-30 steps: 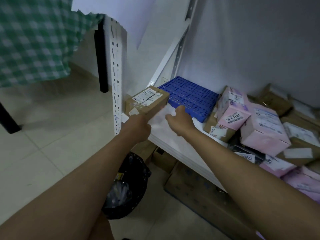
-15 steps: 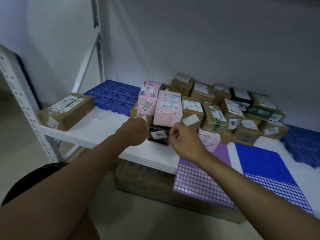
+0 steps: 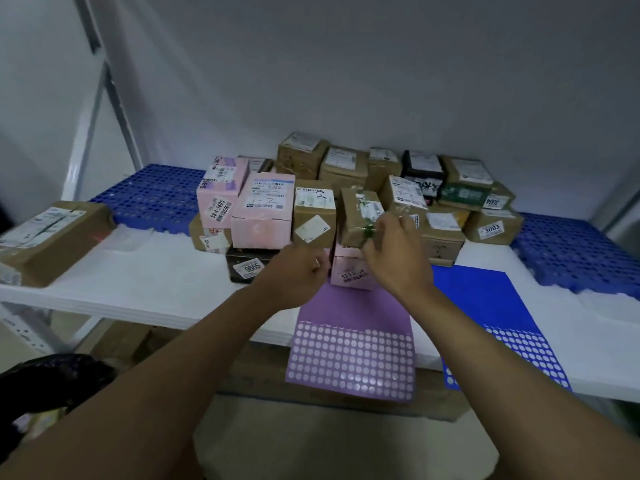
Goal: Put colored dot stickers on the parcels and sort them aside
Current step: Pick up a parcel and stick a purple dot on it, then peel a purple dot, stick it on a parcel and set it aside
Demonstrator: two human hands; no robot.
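Note:
A pile of brown, pink and black parcels (image 3: 346,188) fills the back of the white shelf (image 3: 166,289). My right hand (image 3: 394,258) grips a brown parcel with green tape (image 3: 356,216) at the pile's front, thumb under its lower edge. Curled into a loose fist, my left hand (image 3: 294,275) hovers beside a small pink parcel (image 3: 348,271); nothing shows in it. A purple dot-sticker sheet (image 3: 353,341) lies under both hands and overhangs the shelf edge. To its right is a blue dot-sticker sheet (image 3: 485,303). One brown parcel (image 3: 52,237) lies apart at the far left.
Blue perforated plastic mats lie at the shelf's back left (image 3: 152,192) and right (image 3: 571,251). A white shelf post (image 3: 90,126) rises on the left. Below the shelf stand a cardboard box (image 3: 263,382) and a black bin bag (image 3: 52,382).
My view swung right from the lone brown parcel to the pile. Both hands left that parcel and came over the purple sheet; my right hand rose and took hold of the green-taped parcel.

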